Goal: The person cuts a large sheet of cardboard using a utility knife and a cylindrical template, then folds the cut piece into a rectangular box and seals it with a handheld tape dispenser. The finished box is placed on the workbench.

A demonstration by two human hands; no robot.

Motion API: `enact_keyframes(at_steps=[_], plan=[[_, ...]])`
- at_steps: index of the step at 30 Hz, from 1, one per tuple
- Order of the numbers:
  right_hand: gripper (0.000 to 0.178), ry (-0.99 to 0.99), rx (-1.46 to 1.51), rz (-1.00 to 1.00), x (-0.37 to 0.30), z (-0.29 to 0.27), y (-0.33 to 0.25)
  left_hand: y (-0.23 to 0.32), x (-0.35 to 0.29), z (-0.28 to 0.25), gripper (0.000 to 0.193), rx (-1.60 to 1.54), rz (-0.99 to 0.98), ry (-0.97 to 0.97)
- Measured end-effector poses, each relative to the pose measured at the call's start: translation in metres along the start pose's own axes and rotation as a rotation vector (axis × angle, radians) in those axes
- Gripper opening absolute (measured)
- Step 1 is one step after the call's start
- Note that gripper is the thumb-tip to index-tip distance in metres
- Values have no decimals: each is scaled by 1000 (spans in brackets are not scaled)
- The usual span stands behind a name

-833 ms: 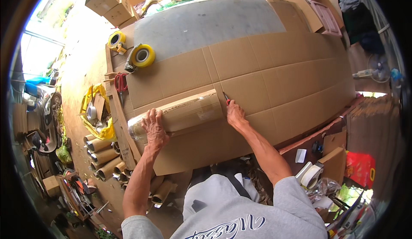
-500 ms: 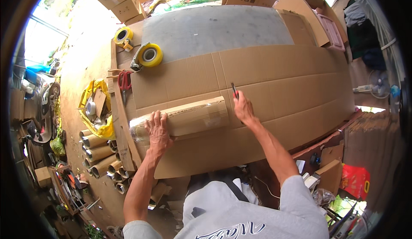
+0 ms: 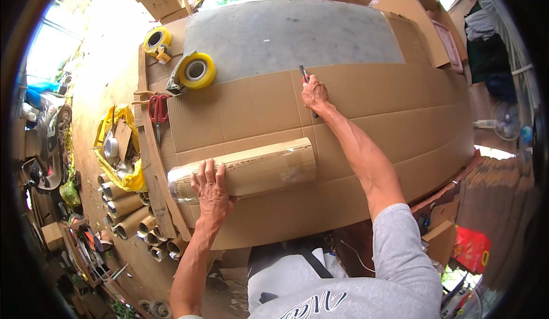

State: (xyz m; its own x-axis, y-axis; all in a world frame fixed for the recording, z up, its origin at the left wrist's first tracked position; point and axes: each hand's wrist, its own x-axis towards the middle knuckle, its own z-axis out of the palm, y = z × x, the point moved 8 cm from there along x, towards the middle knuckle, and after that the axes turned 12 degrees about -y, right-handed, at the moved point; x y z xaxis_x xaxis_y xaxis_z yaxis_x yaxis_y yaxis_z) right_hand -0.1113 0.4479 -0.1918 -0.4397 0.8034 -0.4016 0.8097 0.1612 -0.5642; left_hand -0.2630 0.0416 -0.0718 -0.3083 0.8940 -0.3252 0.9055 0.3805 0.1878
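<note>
While your left hand lies with fingers slightly apart on the cardboard roll at the near left of the flat cardboard sheet, your right hand grips a red-and-black cutter by the sheet's far edge.

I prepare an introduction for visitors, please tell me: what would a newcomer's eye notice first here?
Probably the broad cardboard sheet on the grey worktop, with a cardboard bundle under the left fingers. Near the sheet's far edge, the right fingers hold a red-and-black cutter. Two yellow tape rolls brighten the upper left.
</note>
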Motion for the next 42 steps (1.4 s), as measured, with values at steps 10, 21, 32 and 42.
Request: enact_keyframes(at_steps=[10,21,32,42], plan=[[29,-16,-156,24,-4,-1,-8,-2,4,-1,127,-21,1,-28],[30,-151,-101,61,-4,-5,-13,2,4,-7,124,-39,24,2],[30,-138,-273,-77,19,12,8,2,6,-7,126,-38,22,-6],[29,-73,-357,25,11,14,-8,5,12,-11,132,37,-37,-92]])
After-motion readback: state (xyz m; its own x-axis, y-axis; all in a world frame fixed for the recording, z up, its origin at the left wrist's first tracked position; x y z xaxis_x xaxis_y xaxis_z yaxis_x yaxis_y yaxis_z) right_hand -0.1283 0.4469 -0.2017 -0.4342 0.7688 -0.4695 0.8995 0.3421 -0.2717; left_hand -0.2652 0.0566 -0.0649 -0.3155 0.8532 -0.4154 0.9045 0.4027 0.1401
